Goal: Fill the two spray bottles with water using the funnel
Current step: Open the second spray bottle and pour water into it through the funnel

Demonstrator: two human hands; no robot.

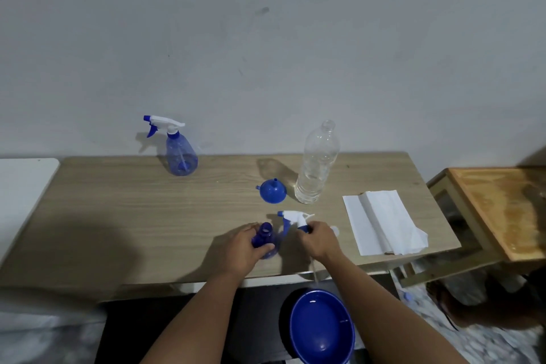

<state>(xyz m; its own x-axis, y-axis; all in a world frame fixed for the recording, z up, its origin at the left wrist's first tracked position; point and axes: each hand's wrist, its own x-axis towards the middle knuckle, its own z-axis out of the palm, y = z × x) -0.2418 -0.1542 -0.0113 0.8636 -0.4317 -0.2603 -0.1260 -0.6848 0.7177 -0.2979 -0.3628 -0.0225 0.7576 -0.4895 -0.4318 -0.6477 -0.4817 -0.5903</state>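
Near the table's [118,216] lower edge, the left hand [240,247] gripped the uncapped spray bottle [264,238]; the right hand [317,241] grasped its spray head [295,220]; funnel [273,190] and part-filled water bottle [316,168] stood at centre frame

Arms: two forearms, bare to the bottom edge, no sleeves visible
Hands: left hand [242,245] and right hand [320,241] bare, no gloves
Wrists: no watch or bands
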